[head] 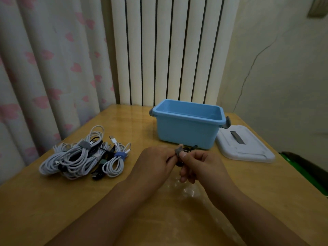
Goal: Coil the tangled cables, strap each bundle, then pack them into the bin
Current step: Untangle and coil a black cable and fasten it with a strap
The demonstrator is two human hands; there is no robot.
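On a glossy wooden table (pixel 53 201) set against a white ribbed radiator (pixel 168 50) and a pink-patterned curtain (pixel 44 68), a person works with both hands just in front of a blue bin (pixel 186 134). Beside the bin to the right, a white lid (pixel 248 150) lies flat on the tabletop. To the left, well apart from the hands, sits a pile of cables (pixel 81 157), mostly white with a few black ones; several loops in it are already bound, one with a blue strap (pixel 119 155) and one with a grey strap (pixel 84 145). At centre, the left hand (pixel 156 164) and right hand (pixel 198 166) meet fingertip to fingertip, fingers curled, both pinching a small black cable coil (pixel 188 150) held between them, just above the table and close to the bin's near wall. A grey tie (pixel 178 151) sticks up from the coil between the two thumbs. Most of the coil is hidden behind the fingers; only a few dark loops show beyond the right hand.
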